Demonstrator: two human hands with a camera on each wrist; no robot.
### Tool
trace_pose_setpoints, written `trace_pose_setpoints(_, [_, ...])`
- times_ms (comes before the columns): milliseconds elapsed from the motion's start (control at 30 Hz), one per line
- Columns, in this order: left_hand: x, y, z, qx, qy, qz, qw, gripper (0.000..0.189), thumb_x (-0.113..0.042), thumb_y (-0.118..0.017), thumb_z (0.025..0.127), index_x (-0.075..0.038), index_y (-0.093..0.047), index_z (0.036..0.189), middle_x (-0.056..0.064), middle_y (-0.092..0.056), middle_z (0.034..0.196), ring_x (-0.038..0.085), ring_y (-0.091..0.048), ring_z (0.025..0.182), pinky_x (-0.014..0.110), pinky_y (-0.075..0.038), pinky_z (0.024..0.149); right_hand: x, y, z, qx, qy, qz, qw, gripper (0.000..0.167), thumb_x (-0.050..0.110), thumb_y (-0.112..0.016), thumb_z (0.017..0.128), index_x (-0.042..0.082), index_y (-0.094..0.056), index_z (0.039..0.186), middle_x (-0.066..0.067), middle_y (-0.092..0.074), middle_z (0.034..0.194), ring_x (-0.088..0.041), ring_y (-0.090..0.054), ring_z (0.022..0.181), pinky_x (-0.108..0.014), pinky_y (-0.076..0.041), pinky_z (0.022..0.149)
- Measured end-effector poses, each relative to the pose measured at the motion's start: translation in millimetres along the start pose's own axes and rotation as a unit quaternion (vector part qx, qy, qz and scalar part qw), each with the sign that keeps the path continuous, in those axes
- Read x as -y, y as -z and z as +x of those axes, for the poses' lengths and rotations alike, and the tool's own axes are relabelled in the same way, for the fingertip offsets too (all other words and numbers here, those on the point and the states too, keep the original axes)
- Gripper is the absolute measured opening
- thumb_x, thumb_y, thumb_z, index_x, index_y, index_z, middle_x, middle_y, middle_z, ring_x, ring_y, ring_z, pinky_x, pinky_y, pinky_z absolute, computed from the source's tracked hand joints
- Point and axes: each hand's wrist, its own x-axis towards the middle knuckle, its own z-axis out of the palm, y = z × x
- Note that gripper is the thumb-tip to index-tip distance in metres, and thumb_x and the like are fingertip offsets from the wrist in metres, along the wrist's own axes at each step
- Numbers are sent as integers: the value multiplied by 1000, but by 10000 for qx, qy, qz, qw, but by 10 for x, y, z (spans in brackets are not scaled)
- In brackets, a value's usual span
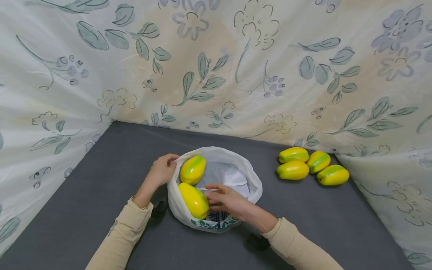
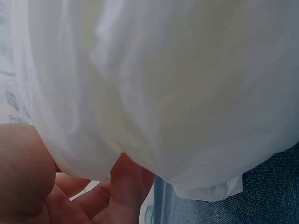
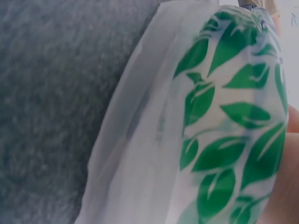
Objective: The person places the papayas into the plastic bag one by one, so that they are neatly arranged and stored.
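Observation:
A white plastic bag [image 1: 254, 176] stands with its mouth spread wide, green leaf print along its front edge. Inside, against its left wall, lie two yellow-green papayas: a rear papaya [image 1: 193, 170] and a front papaya [image 1: 194, 200]. My left hand [image 1: 163, 169] grips the bag's rim at the left; in the left wrist view its fingers [image 2: 125, 186] bend at the white plastic. Reaching in over the front right rim, my right hand [image 1: 227, 200] has its fingers loosely spread at the right end of the front papaya. The right wrist view mostly shows the leaf-printed plastic [image 3: 233, 140].
Several more papayas [image 1: 293, 170] lie grouped on the dark grey table [image 1: 135, 150] at the back right. A floral cloth [image 1: 216, 75] hangs behind the table and along its sides. Small black objects [image 1: 259, 242] sit under both forearms.

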Motion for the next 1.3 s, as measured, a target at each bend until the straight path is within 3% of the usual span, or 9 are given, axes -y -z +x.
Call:
trace_pose_setpoints(267, [-5,6,-3,9,-15,41,10000,34,-11,-44,100,-1,-55,130,21,-59,113,30,-58,88,38,-49,67,38,144,-58,-18,190,344,9992,58,30,-54,98,-5,-35,140,-18,-51,118,-33,-52,108,-43,-47,90])
trace_pose_setpoints(467, [-1,15,7,41,-6,24,10000,34,-11,-44,100,-1,-55,130,20,-59,112,29,-58,86,37,-48,64,76,300,-111,-308,473,633,9964,57,31,-48,101,-6,-32,141,-18,-51,119,-37,-50,113,-44,-45,92])
trace_pose_setpoints(667, [-2,22,5,61,-26,6,10000,34,-11,-44,100,-1,-55,130,20,-60,111,27,-58,82,35,-47,62,93,433,-186,-579,674,1024,9908,47,28,-42,103,-3,-35,138,-15,-51,117,-33,-52,109,-44,-45,93])
trace_pose_setpoints(900, [2,18,-1,63,-12,-6,10000,34,-12,-44,100,-1,-55,130,19,-60,110,27,-58,83,36,-48,64,88,568,-251,-662,847,1220,9867,48,30,-42,103,-1,-34,138,-11,-52,117,-30,-52,109,-42,-45,92])
trace_pose_setpoints(1167, [11,13,5,44,-15,14,10000,34,-12,-44,100,-1,-55,130,19,-60,109,26,-57,79,35,-47,62,120,731,-302,-782,990,1656,9781,31,29,-38,104,9,-41,128,-10,-54,117,-27,-53,107,-40,-46,91])
trace_pose_setpoints(1300, [15,9,6,35,-33,-11,10000,34,-11,-45,99,0,-55,130,20,-60,109,27,-58,81,35,-48,63,131,812,-336,-907,1012,1759,9750,33,29,-37,104,8,-39,129,-7,-55,115,-25,-54,105,-38,-46,91])
